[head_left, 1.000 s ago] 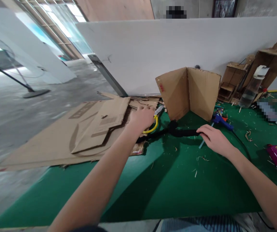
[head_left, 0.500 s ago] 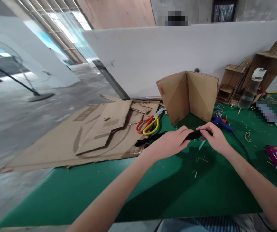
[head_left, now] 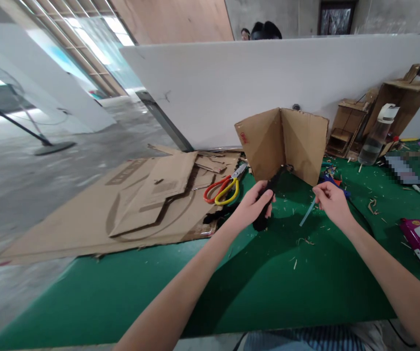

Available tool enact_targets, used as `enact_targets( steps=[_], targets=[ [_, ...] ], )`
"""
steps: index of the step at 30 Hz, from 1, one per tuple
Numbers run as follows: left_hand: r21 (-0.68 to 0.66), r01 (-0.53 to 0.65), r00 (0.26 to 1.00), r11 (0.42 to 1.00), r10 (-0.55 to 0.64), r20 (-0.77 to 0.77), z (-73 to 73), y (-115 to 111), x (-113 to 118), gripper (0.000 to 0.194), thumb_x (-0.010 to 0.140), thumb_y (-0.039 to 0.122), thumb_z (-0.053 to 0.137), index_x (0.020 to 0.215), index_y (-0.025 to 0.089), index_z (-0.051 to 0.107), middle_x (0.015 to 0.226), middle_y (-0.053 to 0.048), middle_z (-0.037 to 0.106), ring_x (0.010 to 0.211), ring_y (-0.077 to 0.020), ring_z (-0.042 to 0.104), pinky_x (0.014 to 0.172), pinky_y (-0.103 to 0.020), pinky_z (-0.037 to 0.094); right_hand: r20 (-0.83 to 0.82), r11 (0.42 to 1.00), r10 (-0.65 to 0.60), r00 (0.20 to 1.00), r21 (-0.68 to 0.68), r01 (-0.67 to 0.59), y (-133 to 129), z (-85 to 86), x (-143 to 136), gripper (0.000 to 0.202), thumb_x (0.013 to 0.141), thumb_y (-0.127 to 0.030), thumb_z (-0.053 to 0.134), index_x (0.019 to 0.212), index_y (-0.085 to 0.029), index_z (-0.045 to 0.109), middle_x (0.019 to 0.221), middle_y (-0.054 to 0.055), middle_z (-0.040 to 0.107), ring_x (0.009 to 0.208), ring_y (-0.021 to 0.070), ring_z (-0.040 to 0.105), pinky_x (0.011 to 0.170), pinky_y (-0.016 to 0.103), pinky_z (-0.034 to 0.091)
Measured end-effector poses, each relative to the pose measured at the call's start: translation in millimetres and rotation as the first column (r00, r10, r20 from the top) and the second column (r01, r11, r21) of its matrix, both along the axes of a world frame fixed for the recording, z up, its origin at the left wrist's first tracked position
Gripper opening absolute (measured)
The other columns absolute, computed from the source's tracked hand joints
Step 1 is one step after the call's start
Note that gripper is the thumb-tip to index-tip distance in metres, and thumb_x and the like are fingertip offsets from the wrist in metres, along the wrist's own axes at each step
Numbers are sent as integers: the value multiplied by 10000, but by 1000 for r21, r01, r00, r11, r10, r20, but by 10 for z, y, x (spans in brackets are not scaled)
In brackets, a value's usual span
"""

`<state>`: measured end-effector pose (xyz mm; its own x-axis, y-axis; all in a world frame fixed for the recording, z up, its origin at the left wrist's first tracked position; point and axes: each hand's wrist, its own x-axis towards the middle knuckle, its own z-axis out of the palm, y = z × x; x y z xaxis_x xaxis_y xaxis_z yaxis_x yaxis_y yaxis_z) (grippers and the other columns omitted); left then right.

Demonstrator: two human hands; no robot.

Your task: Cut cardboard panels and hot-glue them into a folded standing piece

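My left hand (head_left: 255,204) is wrapped round a long, black, fuzzy piece (head_left: 259,223). Its thin far end points up toward the folded cardboard sheet (head_left: 264,146). To the right, my right hand (head_left: 331,201) has its fingers pinched at the upper end of a thin translucent glue stick (head_left: 308,211), which slants down toward the table. Whether the stick is lifted off the surface I cannot tell. Another black fuzzy piece (head_left: 219,213) lies at the edge of the flat cardboard, left of my left hand. Scissors (head_left: 224,190) with red and yellow handles lie just behind it.
Flat cardboard (head_left: 92,224) covers the left of the green table (head_left: 129,292). Behind my right hand is a blue glue gun (head_left: 346,192), partly hidden. A water bottle (head_left: 372,144), a phone (head_left: 402,170) and a magenta power strip (head_left: 416,239) are at right. A white partition (head_left: 202,92) stands behind.
My hands have moved apart. The black fuzzy piece, earlier between both hands, is now in my left hand alone and turned upward. My right hand has come to the glue stick's end.
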<state>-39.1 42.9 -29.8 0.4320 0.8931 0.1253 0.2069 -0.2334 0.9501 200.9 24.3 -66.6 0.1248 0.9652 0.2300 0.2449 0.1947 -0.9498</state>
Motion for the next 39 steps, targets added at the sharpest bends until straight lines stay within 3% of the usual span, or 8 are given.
enact_targets(
  steps=[4,6,9,15,19,23,29,39],
  targets=[
    [-80,3,991,997,8,133,4,-3,10,398,897,458,493,1197,214,399,865,0,552,540,-85,570,462,-217,485,420,994,30,907,87,-73,-94,21,-57,341,876,-484,537,675,-209,542,653,21,565,626,162,542,607,318,461],
    [-113,25,988,993,-7,156,6,-28,29,429,894,446,506,1241,220,395,894,-8,546,550,-89,575,439,-214,485,456,975,87,886,146,-170,-137,44,-93,207,908,-390,501,906,-214,610,966,83,621,873,204,595,755,363,497],
    [-149,58,985,987,-32,171,20,-77,74,445,897,426,499,1276,213,407,876,-12,551,532,-88,554,410,-210,457,321,955,221,921,119,-271,-195,76,-170,455,887,-315,534,1326,-260,425,1326,118,472,1131,219,537,912,408,487],
    [-24,180,971,983,-182,-155,124,-167,198,644,825,257,545,1434,226,339,1143,-116,559,689,-139,611,617,-321,555,-155,915,399,904,1,-404,-219,44,-372,482,842,-387,597,1274,-261,424,1157,87,569,964,194,617,784,369,566],
    [187,248,920,950,-171,-353,183,-232,281,711,794,240,594,1454,221,331,1327,-150,500,1072,-260,581,886,-422,524,-366,960,231,901,-63,-272,-177,30,-383,375,779,-432,655,1069,-240,517,951,37,602,827,184,624,628,323,574],
    [-54,287,919,956,-291,-267,203,-237,273,713,847,330,564,1474,213,245,1147,-137,599,770,-186,650,556,-290,548,-445,992,115,888,12,-122,-126,131,-246,321,748,-433,686,967,-238,556,892,5,605,813,172,617,633,319,574],
    [-128,229,952,965,-249,-175,247,-79,66,289,912,410,461,990,155,572,626,37,480,455,-48,389,420,-184,332,-633,947,-173,755,104,304,-33,301,20,293,751,-414,708,914,-248,529,869,-34,559,711,104,592,637,278,562],
    [-66,153,950,986,-165,-264,464,-90,18,308,871,392,513,1071,163,569,836,-45,660,585,-112,588,511,-245,484,-642,956,-119,758,133,262,-3,270,87,294,734,-385,717,862,-266,481,789,-57,522,682,104,569,725,317,554]
  ],
)
